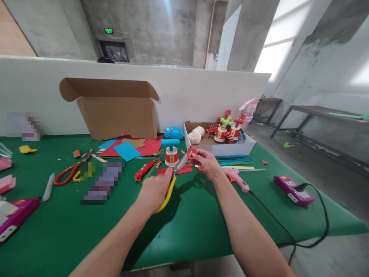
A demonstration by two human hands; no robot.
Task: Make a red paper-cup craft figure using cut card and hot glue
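My left hand (pixel 155 190) is closed round the yellow handles of a pair of scissors (pixel 180 164), whose blades point up and to the right. Between the fingers of my right hand (pixel 208 163) is a small piece of red paper (pixel 191 153), and the blade tips reach it. Just beyond the scissors stands a red and white paper cup figure (pixel 172 156) with a blue roll (pixel 170 142) on top and folded paper arms at its sides. A strip of red paper (pixel 184 169) lies on the table beneath the blades.
A white-sided box (pixel 225 149) at the back right holds cups and finished-looking figures. Right of my hand lies a pink glue gun (pixel 236 178), its cord running to a purple power block (pixel 294 190). Pliers (pixel 67 174), a red utility knife (pixel 144 170) and coloured paper (pixel 127 149) lie left.
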